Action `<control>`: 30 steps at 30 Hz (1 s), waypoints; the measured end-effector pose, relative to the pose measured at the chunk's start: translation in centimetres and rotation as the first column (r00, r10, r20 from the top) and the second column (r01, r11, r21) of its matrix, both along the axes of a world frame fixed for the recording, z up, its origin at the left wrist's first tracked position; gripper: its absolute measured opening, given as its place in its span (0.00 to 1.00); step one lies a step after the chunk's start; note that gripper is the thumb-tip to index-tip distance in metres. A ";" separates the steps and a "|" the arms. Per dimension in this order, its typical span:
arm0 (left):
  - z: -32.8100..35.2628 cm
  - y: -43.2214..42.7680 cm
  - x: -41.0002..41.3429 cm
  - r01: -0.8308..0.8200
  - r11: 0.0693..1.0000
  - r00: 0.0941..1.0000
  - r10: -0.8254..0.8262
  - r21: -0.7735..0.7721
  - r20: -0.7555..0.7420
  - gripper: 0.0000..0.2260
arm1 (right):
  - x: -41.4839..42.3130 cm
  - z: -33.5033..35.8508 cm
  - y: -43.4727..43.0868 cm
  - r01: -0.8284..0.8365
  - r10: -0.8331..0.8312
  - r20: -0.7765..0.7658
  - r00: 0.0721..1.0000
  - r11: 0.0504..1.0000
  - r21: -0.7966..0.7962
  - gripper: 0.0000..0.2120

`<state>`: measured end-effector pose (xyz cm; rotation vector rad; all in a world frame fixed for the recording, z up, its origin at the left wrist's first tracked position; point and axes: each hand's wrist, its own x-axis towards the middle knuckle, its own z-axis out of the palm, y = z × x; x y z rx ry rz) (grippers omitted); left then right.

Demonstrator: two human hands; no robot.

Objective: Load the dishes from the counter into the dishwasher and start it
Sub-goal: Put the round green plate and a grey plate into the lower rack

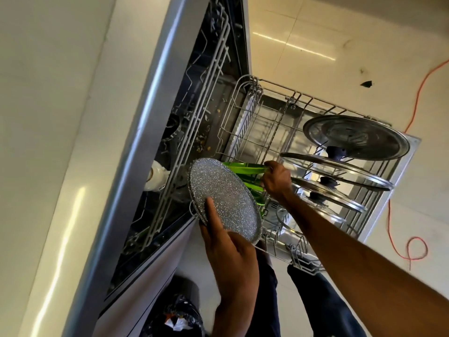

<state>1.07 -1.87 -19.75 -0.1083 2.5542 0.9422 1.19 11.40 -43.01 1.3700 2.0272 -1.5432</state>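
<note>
Grey plate [227, 195] tilted, left hand [230, 254], green plate [243, 169] edge-on, right hand [277, 179]

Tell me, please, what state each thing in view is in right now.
Dishwasher door: open, lying flat.
Lower rack: pulled out, partly loaded.
Lids: leaning on edge in the rack.
Green plates: standing in the rack, one gripped by the right hand.
Silver plates: held by the left hand at the rack's edge, not yet slotted in.

Glittery speckled plate [224, 200], glossy green plastic plate [245, 169], wire-metal rack [274, 132].
</note>
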 end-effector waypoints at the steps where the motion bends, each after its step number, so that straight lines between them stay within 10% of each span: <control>1: 0.0 0.1 -0.1 -0.004 1.000 1.000 0.004 0.001 -0.008 0.35 | 0.0 1.3 0.0 -0.009 0.009 0.001 1.000 0.999 0.050 0.18; 10: 0.1 0.6 -0.6 -0.007 1.000 0.999 0.007 0.002 -0.052 0.35 | -0.6 1.1 1.6 -0.549 0.558 0.082 0.826 0.762 0.344 0.19; 30: 0.1 -0.8 0.2 -0.052 0.998 0.997 0.055 0.046 -0.063 0.35 | -1.2 1.4 1.4 -0.549 0.563 0.008 0.826 0.803 0.233 0.14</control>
